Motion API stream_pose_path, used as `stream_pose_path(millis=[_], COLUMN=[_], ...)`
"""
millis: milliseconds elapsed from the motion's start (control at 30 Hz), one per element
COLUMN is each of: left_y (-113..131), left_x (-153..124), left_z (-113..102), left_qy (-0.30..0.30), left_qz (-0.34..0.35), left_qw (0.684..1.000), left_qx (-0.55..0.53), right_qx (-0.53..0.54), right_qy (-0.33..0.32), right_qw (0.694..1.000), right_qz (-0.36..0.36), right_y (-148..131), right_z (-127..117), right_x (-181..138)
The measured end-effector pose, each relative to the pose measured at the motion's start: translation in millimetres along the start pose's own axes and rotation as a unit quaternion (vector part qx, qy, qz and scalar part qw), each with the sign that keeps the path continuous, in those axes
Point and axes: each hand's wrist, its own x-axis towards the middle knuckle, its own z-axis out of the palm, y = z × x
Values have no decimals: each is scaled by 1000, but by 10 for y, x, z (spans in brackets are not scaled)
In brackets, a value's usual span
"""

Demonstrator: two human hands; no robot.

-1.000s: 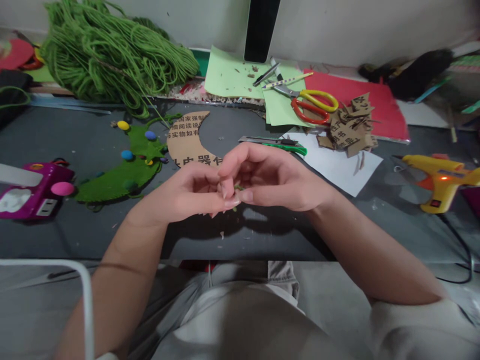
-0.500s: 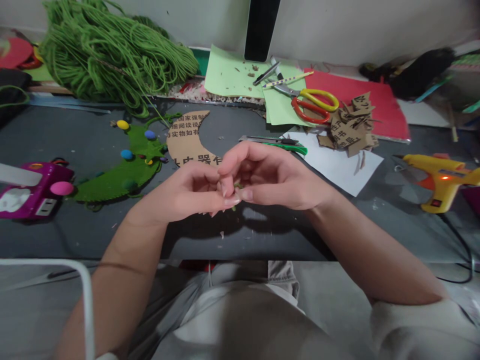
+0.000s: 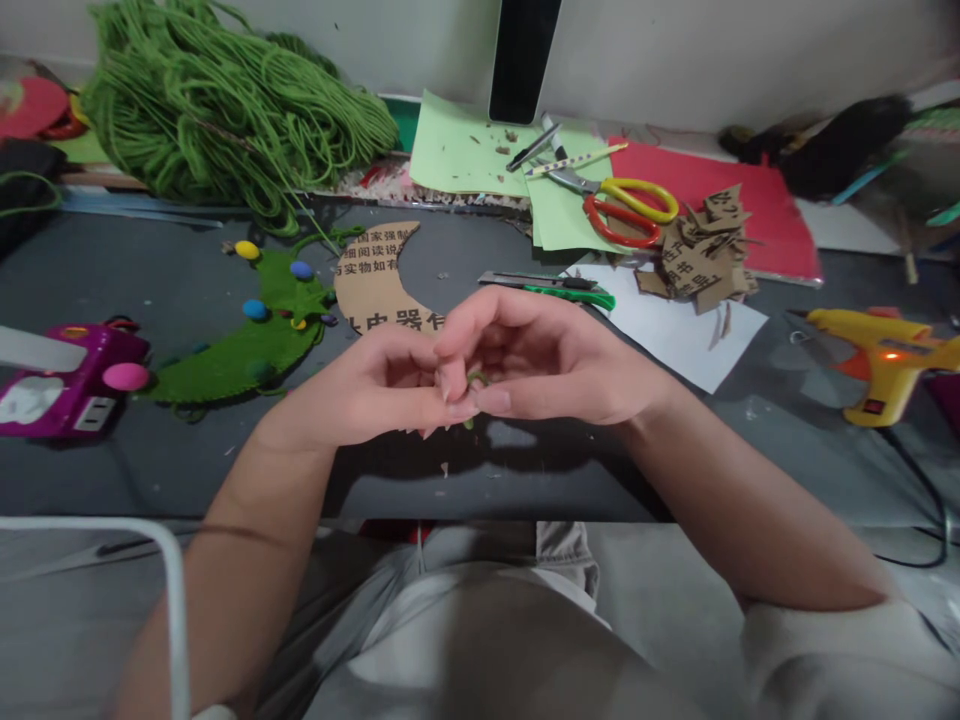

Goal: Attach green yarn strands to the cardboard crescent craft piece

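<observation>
Bench (image 3: pixel 180 470): dark grey; small pale scraps near the front edge.
Room: pale wall (image 3: pixel 675 60) behind; green yarn heap (image 3: pixel 225 110) back left, red sheet (image 3: pixel 772 215) back right.
Green strand (image 3: pixel 478 378): between both hands, above the bench; mostly hidden.
Left hand (image 3: pixel 382 390): fingers curled, pinching the strand.
Right hand (image 3: pixel 562 370): fingers arched, thumb closed in on the strand.
Cardboard crescent (image 3: pixel 371 280): flat, just beyond left hand.
Glue gun (image 3: pixel 877 345): far right, light glowing.
</observation>
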Motion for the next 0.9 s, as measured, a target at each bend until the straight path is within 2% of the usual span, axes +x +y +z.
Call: stream_pose_path(millis=[233, 533, 667, 900], left_y=[-7, 8, 10, -19], left_x=[-1, -4, 0, -14], left_z=[-5, -2, 7, 3], left_qy=[-8, -7, -3, 4], left_qz=[10, 18, 15, 5], left_qw=[1000, 1000, 1000, 1000], left_qx=[-17, -7, -6, -17], right_qx=[-7, 2, 13, -31], right_qy=[9, -4, -3, 13], right_qw=[1000, 1000, 1000, 999], right_qz=[26, -8, -2, 12], right_y=[-25, -18, -15, -14], right_z=[-18, 1, 6, 3], right_x=[-4, -6, -3, 3])
